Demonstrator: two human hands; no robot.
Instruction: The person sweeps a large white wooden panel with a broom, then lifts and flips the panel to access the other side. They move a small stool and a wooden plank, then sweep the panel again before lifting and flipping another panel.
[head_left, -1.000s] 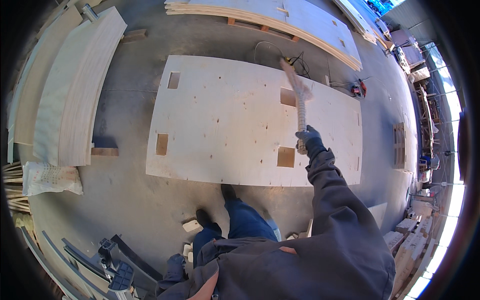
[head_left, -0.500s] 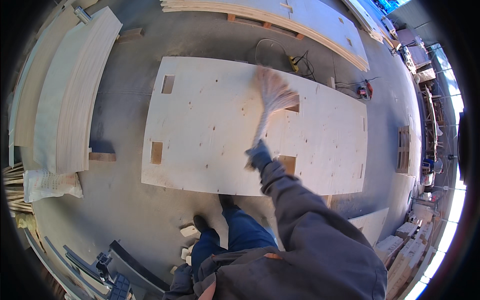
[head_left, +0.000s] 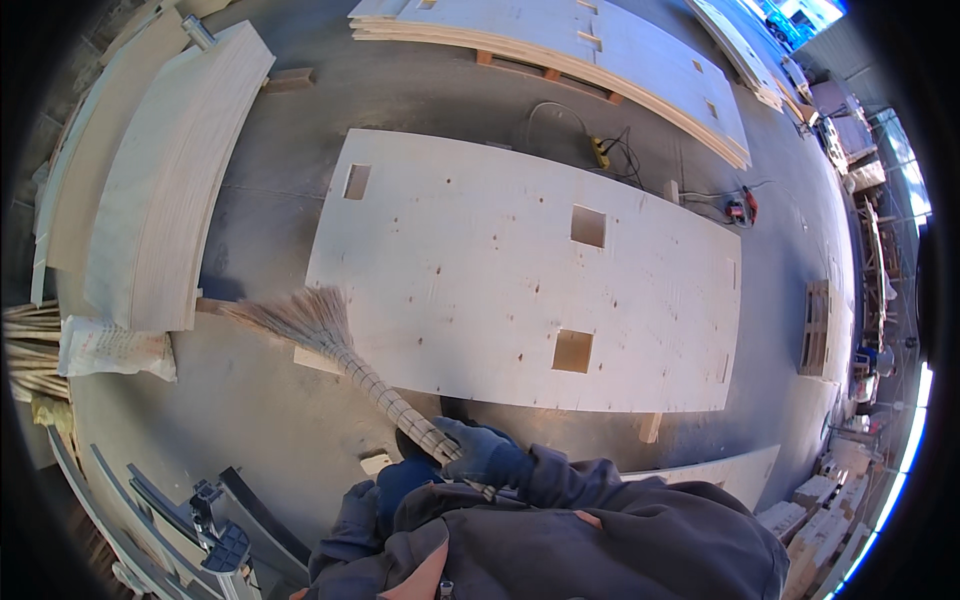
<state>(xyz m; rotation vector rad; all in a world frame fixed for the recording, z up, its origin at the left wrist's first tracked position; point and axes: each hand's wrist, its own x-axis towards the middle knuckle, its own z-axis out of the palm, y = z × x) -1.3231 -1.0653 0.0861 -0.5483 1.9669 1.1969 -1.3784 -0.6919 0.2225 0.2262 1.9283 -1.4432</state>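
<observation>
My right hand (head_left: 485,455), in a dark blue-grey glove, is wrapped round the handle of a straw hand broom (head_left: 382,397) close to my body. The broom slants up to the left, its fanned bristles over the left edge of a large pale plywood panel (head_left: 450,270). Rectangular cutouts show in the panel, and the bristles hide the one near its left end. My left hand (head_left: 358,500), gloved too, hangs low beside my leg, away from the broom; its fingers cannot be made out clearly.
Stacked plywood sheets stand at the left (head_left: 165,190) and on pallets at the far side (head_left: 620,55). A yellow power strip (head_left: 600,150) with cables and a red power tool (head_left: 742,208) lie beyond the panel. A metal stand (head_left: 215,530) is at the lower left.
The broom has swung from over the panel's far middle back toward me and to the left. My right arm has drawn in close to my body, still gripping the broom.
</observation>
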